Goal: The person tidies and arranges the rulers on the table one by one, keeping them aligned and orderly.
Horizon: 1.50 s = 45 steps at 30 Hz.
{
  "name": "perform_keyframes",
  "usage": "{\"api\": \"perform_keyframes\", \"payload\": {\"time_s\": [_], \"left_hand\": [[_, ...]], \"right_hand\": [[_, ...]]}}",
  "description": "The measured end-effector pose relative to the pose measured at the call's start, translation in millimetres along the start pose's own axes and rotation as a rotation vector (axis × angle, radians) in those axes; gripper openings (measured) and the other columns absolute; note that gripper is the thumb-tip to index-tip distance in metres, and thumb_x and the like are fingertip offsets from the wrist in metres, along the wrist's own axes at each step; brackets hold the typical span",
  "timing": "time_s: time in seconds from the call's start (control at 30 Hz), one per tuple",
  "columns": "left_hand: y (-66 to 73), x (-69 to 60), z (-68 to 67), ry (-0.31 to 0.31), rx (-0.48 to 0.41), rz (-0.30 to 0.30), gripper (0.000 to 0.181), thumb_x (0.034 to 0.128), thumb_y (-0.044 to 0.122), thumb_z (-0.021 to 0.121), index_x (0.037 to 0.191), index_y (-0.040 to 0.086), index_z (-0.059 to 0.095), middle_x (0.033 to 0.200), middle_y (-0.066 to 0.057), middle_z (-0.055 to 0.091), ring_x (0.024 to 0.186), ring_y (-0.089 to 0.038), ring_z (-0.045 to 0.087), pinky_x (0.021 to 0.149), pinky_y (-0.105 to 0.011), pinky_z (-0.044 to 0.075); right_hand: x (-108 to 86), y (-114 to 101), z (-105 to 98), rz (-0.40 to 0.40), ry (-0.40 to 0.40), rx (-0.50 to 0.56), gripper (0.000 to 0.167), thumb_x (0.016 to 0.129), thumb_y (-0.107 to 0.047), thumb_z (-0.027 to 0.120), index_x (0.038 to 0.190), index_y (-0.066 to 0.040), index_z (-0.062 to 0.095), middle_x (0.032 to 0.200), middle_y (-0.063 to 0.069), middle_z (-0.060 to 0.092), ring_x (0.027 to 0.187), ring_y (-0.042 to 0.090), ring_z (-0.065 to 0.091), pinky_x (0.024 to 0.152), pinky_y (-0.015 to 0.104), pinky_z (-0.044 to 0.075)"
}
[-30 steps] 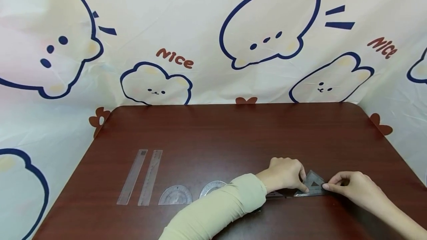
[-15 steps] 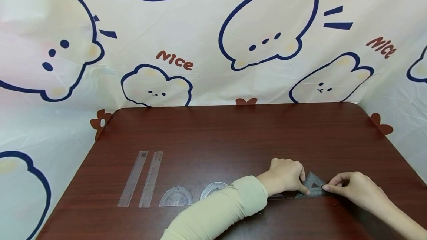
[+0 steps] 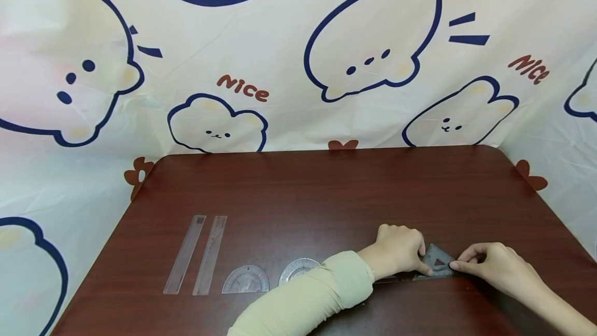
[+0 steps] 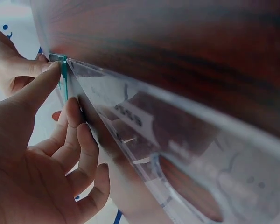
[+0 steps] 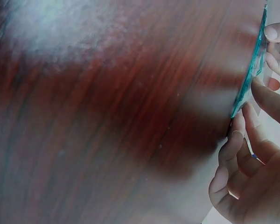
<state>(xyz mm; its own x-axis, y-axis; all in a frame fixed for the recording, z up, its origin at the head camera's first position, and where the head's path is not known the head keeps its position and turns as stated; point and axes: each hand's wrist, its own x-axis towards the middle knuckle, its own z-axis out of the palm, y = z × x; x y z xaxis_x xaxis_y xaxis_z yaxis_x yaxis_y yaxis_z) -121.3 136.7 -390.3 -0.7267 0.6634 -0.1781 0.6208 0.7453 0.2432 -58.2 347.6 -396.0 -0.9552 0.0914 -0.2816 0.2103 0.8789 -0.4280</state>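
Observation:
In the head view, a clear triangular set square point(image 3: 438, 262) with a small triangular cutout is at the right of the table. My left hand point(image 3: 400, 249) pinches its left corner, and my right hand point(image 3: 501, 265) pinches its right corner between thumb and finger. In the right wrist view the set square point(image 5: 250, 70) appears edge-on and greenish between the right hand point(image 5: 256, 172) and left fingers. Beside the left hand point(image 4: 42, 130), the left wrist view shows another clear set square point(image 4: 144, 126) with a rounded cutout; in the head view my forearm mostly hides it.
Two clear rulers point(image 3: 185, 254) point(image 3: 210, 255) lie side by side at the left of the brown table point(image 3: 298, 185). Two clear protractors point(image 3: 245, 280) point(image 3: 296, 268) follow to their right, the second partly behind my sleeve point(image 3: 308, 294). A printed cloth point(image 3: 289, 51) surrounds the table.
The set square has shifted slightly between my hands, and its bright lower edge no longer shows. Both hands keep their hold nearly in place. The head view has tilted up a little.

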Motion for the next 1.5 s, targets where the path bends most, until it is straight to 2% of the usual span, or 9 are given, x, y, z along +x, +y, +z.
{"api": "perform_keyframes", "payload": {"time_s": [0.43, 0.73, 1.0, 1.1, 1.23, 1.5], "left_hand": [[2.1, 1.8, 2.1, 0.014, 0.003, 0.008, 0.024, 0.0756, 0.062, 0.078, 0.085, 0.041, 0.071, 0.081, 0.026, 0.062, 0.069, 0.002, 0.053, 0.070, -0.026, 0.039], [2.9, 1.7, 1.7, 0.024, 0.048, 0.018, 0.027, 0.0762, 0.062, 0.077, 0.091, 0.040, 0.071, 0.085, 0.025, 0.064, 0.073, 0.001, 0.056, 0.073, -0.027, 0.039], [0.7, -1.1, -0.6, 0.038, 0.079, 0.050, 0.029, 0.0792, 0.060, 0.075, 0.100, 0.040, 0.072, 0.090, 0.026, 0.065, 0.076, 0.002, 0.057, 0.073, -0.026, 0.039], [0.2, -3.8, -4.1, 0.035, 0.093, 0.067, 0.029, 0.0814, 0.060, 0.074, 0.103, 0.040, 0.072, 0.092, 0.026, 0.065, 0.075, 0.002, 0.058, 0.073, -0.025, 0.039], [-1.3, -9.0, -10.4, 0.061, 0.131, 0.096, 0.026, 0.0845, 0.058, 0.071, 0.104, 0.041, 0.073, 0.089, 0.025, 0.066, 0.074, 0.002, 0.058, 0.070, -0.024, 0.038], [-8.2, -27.5, -18.1, 0.132, 0.179, 0.145, 0.022, 0.0921, 0.053, 0.065, 0.108, 0.040, 0.071, 0.096, 0.024, 0.067, 0.081, 0.002, 0.059, 0.076, -0.023, 0.042]], "right_hand": [[0.5, 3, 1, 0.021, -0.002, -0.001, 0.034, 0.083, -0.058, 0.073, 0.084, -0.024, 0.073, 0.076, -0.007, 0.063, 0.071, 0.014, 0.052, 0.056, 0.034, 0.036], [1.4, 3, 1, 0.007, 0.010, 0.006, 0.033, 0.084, -0.055, 0.074, 0.083, -0.022, 0.072, 0.073, -0.005, 0.061, 0.066, 0.014, 0.051, 0.056, 0.034, 0.035], [1.3, 4, 1, 0.000, 0.022, 0.008, 0.033, 0.084, -0.055, 0.073, 0.082, -0.022, 0.072, 0.074, -0.006, 0.063, 0.067, 0.014, 0.052, 0.056, 0.034, 0.037], [1.1, 4, 0, 0.000, 0.014, 0.018, 0.034, 0.085, -0.055, 0.072, 0.083, -0.022, 0.072, 0.075, -0.006, 0.064, 0.067, 0.013, 0.052, 0.056, 0.033, 0.036], [0.4, 5, -2, 0.004, 0.015, 0.032, 0.035, 0.085, -0.057, 0.071, 0.084, -0.021, 0.073, 0.077, -0.005, 0.065, 0.068, 0.012, 0.052, 0.057, 0.033, 0.036], [-4.6, -3, -4, -0.044, 0.084, 0.044, 0.034, 0.090, -0.051, 0.068, 0.092, -0.018, 0.073, 0.085, -0.003, 0.067, 0.072, 0.011, 0.055, 0.059, 0.032, 0.039]]}}
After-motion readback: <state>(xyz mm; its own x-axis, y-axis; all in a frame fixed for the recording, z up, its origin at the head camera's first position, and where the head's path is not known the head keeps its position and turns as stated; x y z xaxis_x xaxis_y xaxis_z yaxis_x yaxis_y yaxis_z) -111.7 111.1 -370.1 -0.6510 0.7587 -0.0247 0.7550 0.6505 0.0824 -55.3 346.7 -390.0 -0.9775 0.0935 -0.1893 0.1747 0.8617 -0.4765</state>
